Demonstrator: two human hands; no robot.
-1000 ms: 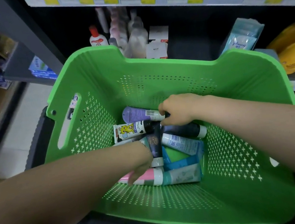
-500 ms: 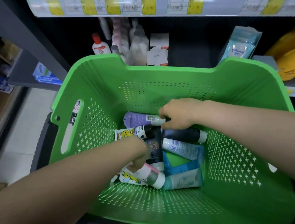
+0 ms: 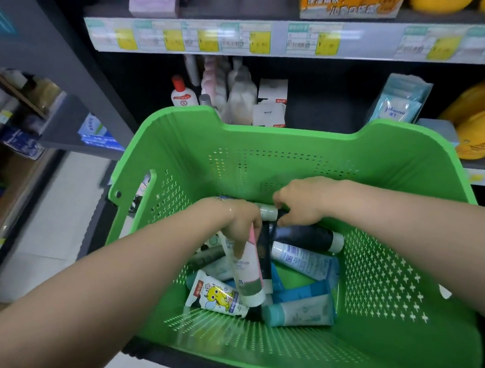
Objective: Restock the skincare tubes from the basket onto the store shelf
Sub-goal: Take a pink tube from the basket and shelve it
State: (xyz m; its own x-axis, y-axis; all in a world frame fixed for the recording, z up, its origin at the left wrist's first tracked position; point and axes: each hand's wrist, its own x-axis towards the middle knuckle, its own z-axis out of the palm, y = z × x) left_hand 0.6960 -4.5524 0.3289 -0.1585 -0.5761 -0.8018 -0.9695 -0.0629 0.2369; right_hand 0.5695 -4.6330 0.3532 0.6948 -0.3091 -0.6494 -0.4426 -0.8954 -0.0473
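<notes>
Left hand (image 3: 240, 222) grips a white-and-pink plastic tube (image 3: 248, 275), cap downward, inside the green perforated plastic basket (image 3: 396, 256); right hand (image 3: 304, 203) is curled round a pale-capped tube (image 3: 267, 212). Remaining tubes (image 3: 306, 312) lie heaped beneath.

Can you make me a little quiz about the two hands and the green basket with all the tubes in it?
1. True or false: the left hand holds a white-and-pink tube.
2. Pick one. The basket is: A red, B green, C blue.
3. Which hand grips the pale-capped tube?

Key: 1 true; 2 B; 3 the right hand.
</notes>
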